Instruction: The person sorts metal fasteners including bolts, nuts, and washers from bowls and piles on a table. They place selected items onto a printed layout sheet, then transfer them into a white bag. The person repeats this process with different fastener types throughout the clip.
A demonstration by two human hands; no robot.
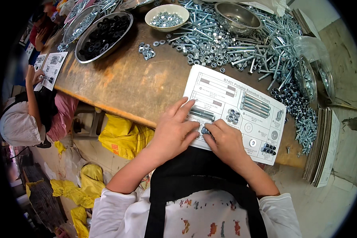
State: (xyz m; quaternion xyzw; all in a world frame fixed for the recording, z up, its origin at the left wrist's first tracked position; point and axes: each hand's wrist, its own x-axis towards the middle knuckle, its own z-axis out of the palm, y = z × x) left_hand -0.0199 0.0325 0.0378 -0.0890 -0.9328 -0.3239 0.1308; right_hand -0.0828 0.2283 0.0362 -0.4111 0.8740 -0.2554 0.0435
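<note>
A white printed hardware card (222,89) lies at the table's edge in front of me. My left hand (172,129) rests over its left side, fingers stretched out and apart. Beneath those fingertips is a row of dark silver bolts (202,114). My right hand (228,142) has its thumb and fingers closed at small shiny pieces (205,130) near the card's lower edge; they look like nuts, partly hidden by the fingers. Also on the card are long silver bolts (256,105), a cluster of nuts (233,116), black-topped nuts (269,149) and a washer (252,142).
Loose bolts (279,43) and nuts (214,49) heap across the far table. A bowl of black washers (78,55), a white bowl (166,27) and a metal bowl (238,20) stand behind. Stacked cards (325,146) are at right. Another person (23,123) works at left.
</note>
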